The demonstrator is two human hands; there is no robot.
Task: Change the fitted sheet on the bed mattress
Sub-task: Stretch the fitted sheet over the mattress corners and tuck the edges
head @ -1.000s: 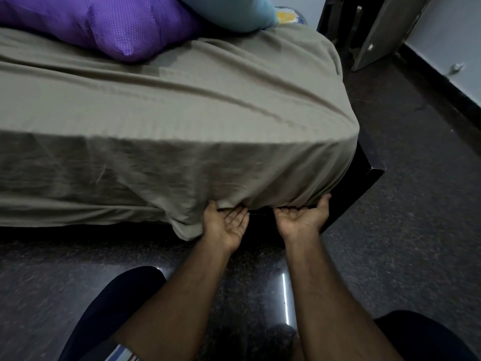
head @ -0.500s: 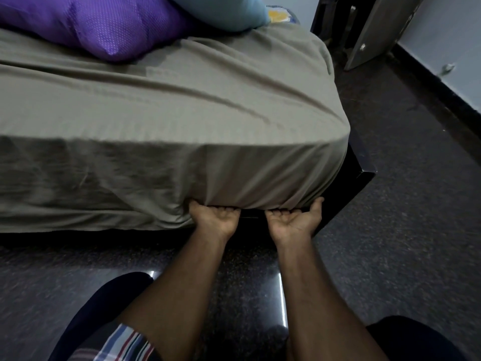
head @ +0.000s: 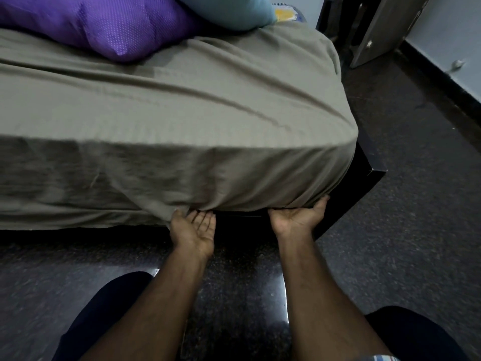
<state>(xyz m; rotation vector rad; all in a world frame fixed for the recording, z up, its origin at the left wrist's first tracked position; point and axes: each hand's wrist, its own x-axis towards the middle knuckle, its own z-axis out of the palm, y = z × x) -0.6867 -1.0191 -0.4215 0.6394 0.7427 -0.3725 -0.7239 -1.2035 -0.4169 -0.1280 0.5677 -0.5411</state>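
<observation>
- The olive-grey fitted sheet (head: 169,118) covers the mattress top and hangs down its near side, creased in long diagonal folds, with its lower hem bunched along the bottom edge.
- The left hand (head: 194,231) is palm-up below that hem, fingers loosely spread and relaxed, fingertips touching the gathered cloth; it grips nothing.
- The right hand (head: 299,217) is palm-up too, near the mattress corner, its fingers reaching under the sheet edge and out of sight, thumb against the fabric; I cannot tell whether they curl round the cloth.
- A black bed frame (head: 369,175) juts out beneath the corner.
- A purple pillow (head: 109,24) and a light blue pillow (head: 234,10) lie at the far end of the bed.
- The floor (head: 403,243) is dark and speckled.
</observation>
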